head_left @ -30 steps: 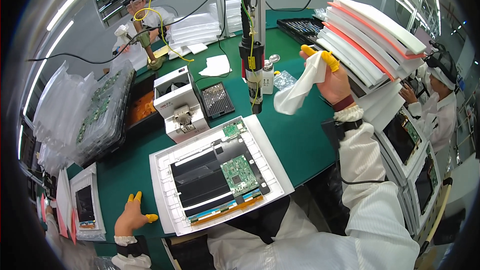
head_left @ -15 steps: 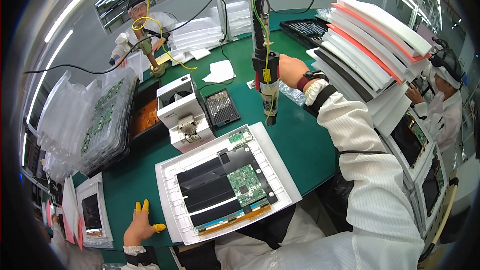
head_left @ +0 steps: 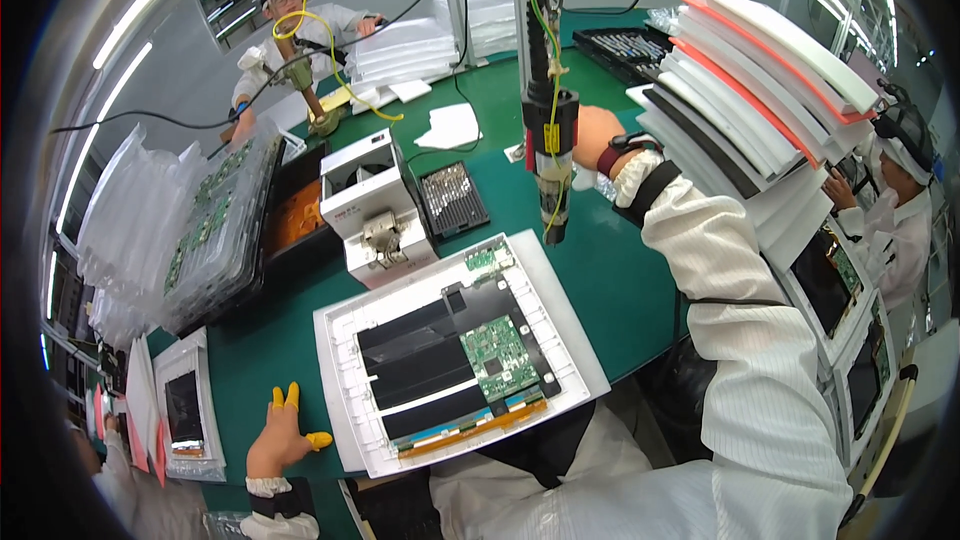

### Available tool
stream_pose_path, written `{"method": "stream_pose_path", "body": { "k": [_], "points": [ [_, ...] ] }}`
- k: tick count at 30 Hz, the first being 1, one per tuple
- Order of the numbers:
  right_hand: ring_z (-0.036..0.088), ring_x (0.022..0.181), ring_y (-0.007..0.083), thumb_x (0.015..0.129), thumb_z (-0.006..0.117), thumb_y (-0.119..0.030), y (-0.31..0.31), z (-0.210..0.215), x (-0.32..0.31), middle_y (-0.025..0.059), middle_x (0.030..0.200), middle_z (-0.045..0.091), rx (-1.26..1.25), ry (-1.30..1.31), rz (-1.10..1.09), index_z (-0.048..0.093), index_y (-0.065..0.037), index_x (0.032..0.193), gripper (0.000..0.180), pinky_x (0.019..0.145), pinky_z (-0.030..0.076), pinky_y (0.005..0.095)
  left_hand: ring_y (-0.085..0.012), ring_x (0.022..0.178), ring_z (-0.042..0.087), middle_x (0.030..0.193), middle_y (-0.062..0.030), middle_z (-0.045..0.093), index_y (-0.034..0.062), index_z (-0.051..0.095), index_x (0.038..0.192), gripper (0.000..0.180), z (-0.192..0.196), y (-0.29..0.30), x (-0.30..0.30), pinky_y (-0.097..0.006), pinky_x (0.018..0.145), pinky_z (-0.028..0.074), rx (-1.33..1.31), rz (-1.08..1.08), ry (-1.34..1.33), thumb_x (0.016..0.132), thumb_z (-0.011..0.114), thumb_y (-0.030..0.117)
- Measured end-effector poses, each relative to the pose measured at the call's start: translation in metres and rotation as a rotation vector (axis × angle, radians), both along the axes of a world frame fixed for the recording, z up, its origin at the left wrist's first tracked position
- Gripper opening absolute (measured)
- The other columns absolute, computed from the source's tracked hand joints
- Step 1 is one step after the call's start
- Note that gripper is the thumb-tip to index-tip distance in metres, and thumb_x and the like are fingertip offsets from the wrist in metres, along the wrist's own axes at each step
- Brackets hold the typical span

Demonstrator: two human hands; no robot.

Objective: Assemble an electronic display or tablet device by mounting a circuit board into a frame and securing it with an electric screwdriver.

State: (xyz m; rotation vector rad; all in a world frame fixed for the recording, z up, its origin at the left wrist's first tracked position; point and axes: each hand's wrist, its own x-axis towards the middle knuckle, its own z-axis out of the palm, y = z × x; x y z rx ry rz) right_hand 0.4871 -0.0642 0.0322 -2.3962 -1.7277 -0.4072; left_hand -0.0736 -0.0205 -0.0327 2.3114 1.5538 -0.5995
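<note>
My left hand (head_left: 281,437), with yellow finger cots, rests on the green bench, fingers spread, beside the white foam sheet (head_left: 575,353). It holds nothing. On the foam lies a white panel housing (head_left: 350,427) with black film, a green circuit board (head_left: 495,363) and an orange ribbon strip (head_left: 480,428). My right hand (head_left: 598,138) reaches out over the far bench, just behind the hanging electric screwdriver (head_left: 552,165). Its fingers are hidden, so I cannot make out a grip. Clear plastic film (head_left: 606,187) lies below that hand.
A white box-shaped machine (head_left: 372,208) stands beyond the housing, beside a black tray (head_left: 456,202) of small parts. Trays of circuit boards (head_left: 205,225) stand left. A tall foam stack (head_left: 745,90) rises by my right arm. A co-worker (head_left: 300,35) works across the bench.
The whole view has shifted slightly. My left hand stays spread on the bench, and my right stays behind the screwdriver. The co-worker opposite has moved one hand up to the white stack.
</note>
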Motion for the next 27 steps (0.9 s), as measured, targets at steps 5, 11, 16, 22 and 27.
{"method": "stream_pose_path", "body": {
  "k": [5, 11, 16, 22, 27],
  "points": [
    [0.061, 0.084, 0.0330, 0.077, 0.052, -0.010, -0.003, -0.006, 0.037, 0.0175, 0.089, 0.063, 0.225, 0.027, 0.176, 0.064, -0.006, 0.094, 0.022, 0.073, 0.050, 0.0381, -0.0421, 0.131, 0.020, 0.139, -0.0333, 0.020, -0.0050, 0.019, 0.138, 0.097, 0.005, 0.001, 0.009, -0.041, 0.107, 0.024, 0.041, 0.011, -0.061, 0.065, 0.078, 0.021],
    [0.057, 0.074, 0.0153, 0.085, 0.051, -0.010, -0.107, -0.020, 0.013, 0.0083, 0.088, 0.063, 0.239, 0.744, 0.240, 0.059, -0.001, 0.109, 0.027, 0.069, 0.045, 0.0247, -0.0357, 0.128, 0.032, 0.136, -0.0286, 0.032, -0.0019, 0.033, 0.134, 0.080, 0.016, -0.010, 0.015, -0.039, 0.103, 0.030, 0.131, 0.035, -0.196, 0.068, 0.075, 0.015],
    [0.053, 0.080, 0.0063, 0.088, 0.055, -0.010, -0.188, -0.038, -0.045, 0.0029, 0.093, 0.061, 0.135, 1.155, 0.171, 0.058, 0.000, 0.112, 0.026, 0.073, 0.043, 0.0199, -0.0284, 0.108, 0.051, 0.118, -0.0186, 0.052, -0.0017, 0.048, 0.121, 0.048, 0.038, -0.057, 0.066, -0.034, 0.090, 0.040, 0.348, 0.323, -0.697, 0.077, 0.066, 0.007],
    [0.052, 0.070, 0.0220, 0.081, 0.058, -0.003, -0.213, -0.050, -0.104, 0.0101, 0.083, 0.053, 0.033, 0.918, 0.476, 0.059, 0.001, 0.094, 0.014, 0.064, 0.043, 0.0275, -0.0305, 0.124, 0.036, 0.118, -0.0127, 0.052, 0.0043, 0.056, 0.111, 0.056, 0.022, -0.133, 0.169, -0.056, 0.104, 0.012, 0.427, -0.530, -0.767, 0.061, 0.077, 0.020],
    [0.054, 0.072, 0.0314, 0.070, 0.064, -0.002, -0.213, -0.068, -0.120, 0.0145, 0.085, 0.051, -0.084, 0.645, 0.535, 0.055, -0.002, 0.077, 0.012, 0.062, 0.045, 0.0344, -0.0317, 0.127, 0.032, 0.115, -0.0121, 0.054, 0.0089, 0.060, 0.112, 0.057, 0.013, -0.150, 0.193, -0.063, 0.101, 0.009, 0.408, -0.560, -0.699, 0.060, 0.078, 0.023]
  ]
}}
